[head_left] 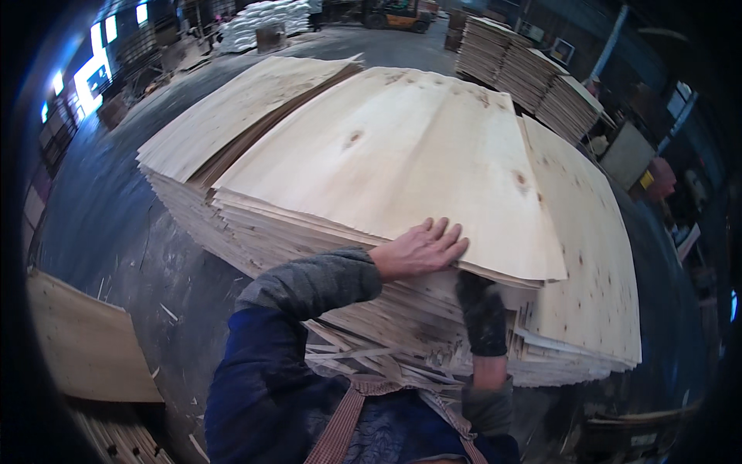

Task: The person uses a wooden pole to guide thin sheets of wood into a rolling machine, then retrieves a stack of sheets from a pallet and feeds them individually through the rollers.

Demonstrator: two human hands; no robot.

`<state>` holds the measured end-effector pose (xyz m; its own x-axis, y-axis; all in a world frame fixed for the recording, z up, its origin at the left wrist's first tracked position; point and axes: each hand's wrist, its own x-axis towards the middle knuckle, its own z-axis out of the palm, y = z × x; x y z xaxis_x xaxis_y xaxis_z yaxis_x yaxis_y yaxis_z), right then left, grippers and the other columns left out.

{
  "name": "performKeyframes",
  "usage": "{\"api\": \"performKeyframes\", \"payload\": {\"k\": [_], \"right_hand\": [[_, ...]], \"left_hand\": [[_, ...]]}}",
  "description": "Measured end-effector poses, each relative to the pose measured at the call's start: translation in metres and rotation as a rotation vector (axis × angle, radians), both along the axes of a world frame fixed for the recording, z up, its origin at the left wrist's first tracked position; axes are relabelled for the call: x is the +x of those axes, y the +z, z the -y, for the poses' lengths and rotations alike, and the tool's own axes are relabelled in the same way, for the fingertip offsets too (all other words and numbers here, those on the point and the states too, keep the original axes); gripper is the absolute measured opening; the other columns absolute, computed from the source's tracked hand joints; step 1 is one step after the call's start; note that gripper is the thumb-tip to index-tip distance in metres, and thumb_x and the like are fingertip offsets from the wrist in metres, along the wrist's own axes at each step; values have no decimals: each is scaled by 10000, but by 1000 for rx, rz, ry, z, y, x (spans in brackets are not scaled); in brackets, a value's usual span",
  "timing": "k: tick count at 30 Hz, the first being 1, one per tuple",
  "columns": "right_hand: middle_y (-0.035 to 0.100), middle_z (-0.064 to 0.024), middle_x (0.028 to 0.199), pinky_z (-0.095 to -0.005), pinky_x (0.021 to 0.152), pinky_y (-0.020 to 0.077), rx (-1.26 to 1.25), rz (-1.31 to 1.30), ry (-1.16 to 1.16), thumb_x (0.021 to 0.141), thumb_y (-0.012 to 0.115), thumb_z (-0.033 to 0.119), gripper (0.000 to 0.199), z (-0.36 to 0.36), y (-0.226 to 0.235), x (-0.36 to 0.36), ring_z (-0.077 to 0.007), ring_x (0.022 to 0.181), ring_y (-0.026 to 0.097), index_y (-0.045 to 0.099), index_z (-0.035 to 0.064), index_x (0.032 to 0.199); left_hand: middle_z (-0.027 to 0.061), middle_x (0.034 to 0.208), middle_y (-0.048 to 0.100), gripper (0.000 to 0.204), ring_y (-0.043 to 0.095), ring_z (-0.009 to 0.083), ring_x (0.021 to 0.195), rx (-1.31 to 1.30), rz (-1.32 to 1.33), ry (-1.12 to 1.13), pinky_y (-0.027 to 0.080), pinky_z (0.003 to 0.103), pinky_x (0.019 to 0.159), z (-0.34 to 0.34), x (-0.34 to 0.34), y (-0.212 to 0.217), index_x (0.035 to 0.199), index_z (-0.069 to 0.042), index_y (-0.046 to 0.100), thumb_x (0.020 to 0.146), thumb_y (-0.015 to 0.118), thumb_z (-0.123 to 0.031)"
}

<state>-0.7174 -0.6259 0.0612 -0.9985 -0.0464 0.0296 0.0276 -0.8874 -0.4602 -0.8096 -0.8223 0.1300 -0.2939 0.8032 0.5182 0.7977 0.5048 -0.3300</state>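
Note:
A tall stack of thin pale wood veneer sheets (386, 155) lies in front of me. My bare left hand (421, 247) rests flat, fingers together, on the near edge of the top sheet. My right hand (483, 313), in a dark glove, reaches up under that edge, its fingers tucked beneath the top sheet where the layers fan out. Whether it pinches the sheet is hidden by the overhang. My grey and blue sleeves come in from the lower edge.
A second veneer pile (85, 340) sits at my lower left. More stacks (525, 69) stand at the far right, white sacks (259, 19) and a forklift (398, 14) at the back. Dark concrete floor (100, 216) runs along the left, with splinters.

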Motion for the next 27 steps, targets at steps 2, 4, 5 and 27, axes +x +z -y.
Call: {"api": "performKeyframes", "payload": {"k": [2, 4, 5, 27], "right_hand": [[466, -129, 1296, -468, 1001, 382, 121, -166, -155, 882, 559, 307, 565, 9, 25, -25, -289, 1208, 438, 349, 33, 1330], [474, -132, 1281, -471, 994, 389, 153, -104, -208, 874, 566, 239, 519, 4, 28, -33, -284, 1189, 455, 373, 35, 1311], [477, -132, 1274, -468, 993, 392, 164, -82, -221, 869, 564, 219, 511, 11, 32, -34, -284, 1184, 460, 376, 34, 1307], [559, -135, 1121, -465, 811, 505, 326, 203, -462, 840, 597, 150, 350, 40, -20, 7, -277, 1012, 558, 541, -12, 1145]], "left_hand": [[210, 1187, 483, 421, 507, 332, 1046, 36, -24, 25, 443, 401, 828, 2, -4, 1, 1216, 1, 430, 834, 479, -167], [221, 1172, 496, 425, 513, 348, 1037, 89, -63, 42, 450, 419, 821, -9, 0, -9, 1207, 4, 443, 827, 489, -179], [227, 1171, 499, 428, 513, 359, 1038, 116, -63, 74, 451, 435, 821, -8, 2, -16, 1203, 5, 449, 822, 492, -186], [324, 1085, 533, 433, 573, 472, 928, -5, -200, 188, 484, 574, 679, -3, 62, -55, 1136, 82, 481, 808, 491, -202]]}}
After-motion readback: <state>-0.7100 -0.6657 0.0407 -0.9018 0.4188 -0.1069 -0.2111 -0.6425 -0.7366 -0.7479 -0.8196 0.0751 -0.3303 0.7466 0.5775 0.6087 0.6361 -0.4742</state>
